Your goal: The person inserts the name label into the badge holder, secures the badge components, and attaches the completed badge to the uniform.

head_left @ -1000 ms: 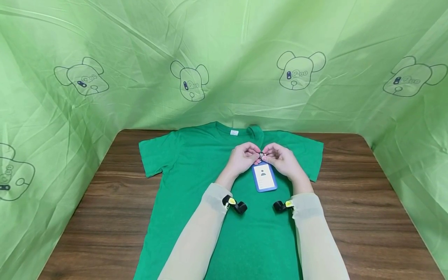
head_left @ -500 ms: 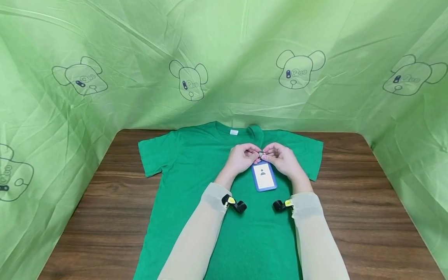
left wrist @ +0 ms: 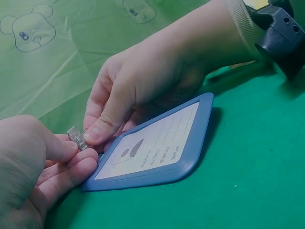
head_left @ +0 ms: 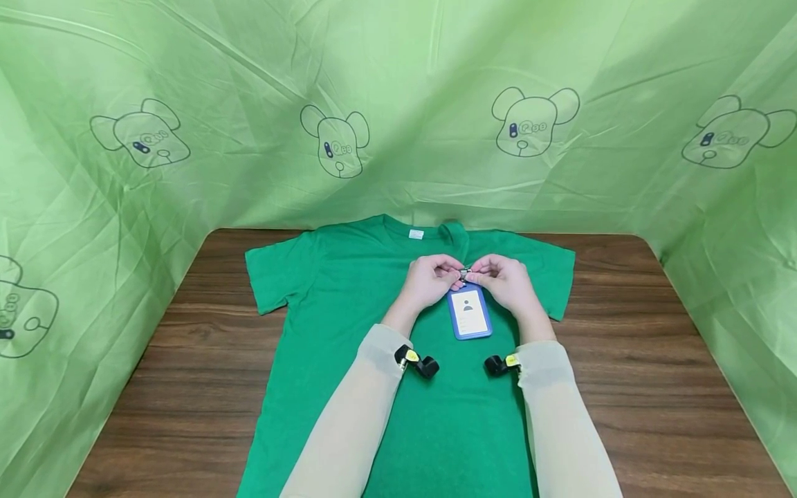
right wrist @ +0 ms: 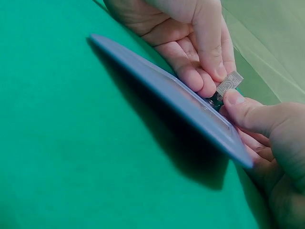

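A blue-framed ID badge holder (head_left: pixel 470 313) with a white card lies over the chest of a green T-shirt (head_left: pixel 349 332). At its top is a small silver metal clip (right wrist: pixel 229 83). My left hand (head_left: pixel 429 280) pinches the clip from the left between thumb and fingers. From the other side my right hand (head_left: pixel 506 280) pinches the same clip, its thumb pressed on the metal in the right wrist view. In that view the badge holder tilts up from the shirt and casts a shadow. Fingers hide the clip's underside and whatever cloth is there.
The shirt is spread on a dark wood table (head_left: pixel 647 346), its collar at the far edge and a white neck label (head_left: pixel 416 234) showing. Part of the collar is folded over beside the label. A light green curtain (head_left: pixel 398 138) with bear-head drawings surrounds the table.
Both hands stay at the clip. The right hand's fingers have shifted very slightly, and the badge holder has barely moved.
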`<state>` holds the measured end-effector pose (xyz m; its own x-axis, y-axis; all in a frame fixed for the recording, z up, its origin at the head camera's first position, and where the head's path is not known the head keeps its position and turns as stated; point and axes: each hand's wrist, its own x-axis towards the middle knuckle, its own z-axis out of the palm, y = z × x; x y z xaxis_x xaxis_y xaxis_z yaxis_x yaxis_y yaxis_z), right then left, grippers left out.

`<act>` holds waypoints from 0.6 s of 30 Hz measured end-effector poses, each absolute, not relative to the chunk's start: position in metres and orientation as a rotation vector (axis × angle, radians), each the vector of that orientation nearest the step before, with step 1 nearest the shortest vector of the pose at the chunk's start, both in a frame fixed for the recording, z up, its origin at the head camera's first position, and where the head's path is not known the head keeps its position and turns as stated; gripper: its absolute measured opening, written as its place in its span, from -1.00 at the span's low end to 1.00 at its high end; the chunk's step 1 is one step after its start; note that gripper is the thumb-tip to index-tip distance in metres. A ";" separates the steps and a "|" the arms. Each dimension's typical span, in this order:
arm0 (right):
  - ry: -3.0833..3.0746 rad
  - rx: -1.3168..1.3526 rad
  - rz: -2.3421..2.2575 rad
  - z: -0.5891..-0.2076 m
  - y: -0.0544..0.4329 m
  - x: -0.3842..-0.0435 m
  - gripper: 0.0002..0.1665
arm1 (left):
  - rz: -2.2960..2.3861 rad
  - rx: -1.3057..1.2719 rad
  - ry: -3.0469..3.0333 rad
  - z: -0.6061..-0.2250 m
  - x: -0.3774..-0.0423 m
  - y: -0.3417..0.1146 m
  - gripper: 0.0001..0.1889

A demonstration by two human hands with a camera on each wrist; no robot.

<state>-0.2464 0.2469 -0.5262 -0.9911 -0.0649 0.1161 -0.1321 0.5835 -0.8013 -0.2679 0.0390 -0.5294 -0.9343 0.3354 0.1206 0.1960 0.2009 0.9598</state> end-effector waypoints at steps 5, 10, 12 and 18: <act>-2.722 0.181 1.371 -0.526 0.246 -0.247 -0.82 | 1.830 0.523 2.356 -0.528 -0.268 0.038 -0.90; -2.723 0.183 1.357 -0.527 0.247 -0.248 -0.82 | 1.813 0.527 2.366 -0.527 -0.268 0.038 -0.90; -2.725 0.180 1.354 -0.527 0.247 -0.247 -0.81 | 1.804 0.530 2.368 -0.527 -0.268 0.038 -0.89; -2.726 0.178 1.357 -0.526 0.247 -0.246 -0.80 | 1.781 0.544 2.368 -0.527 -0.267 0.037 -0.88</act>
<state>-0.2459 0.2465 -0.5259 -0.9891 -0.0638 0.1330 -0.1446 0.5982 -0.7882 -0.2673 0.0372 -0.5266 -0.9266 0.3593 0.1113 0.2066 0.2389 0.9488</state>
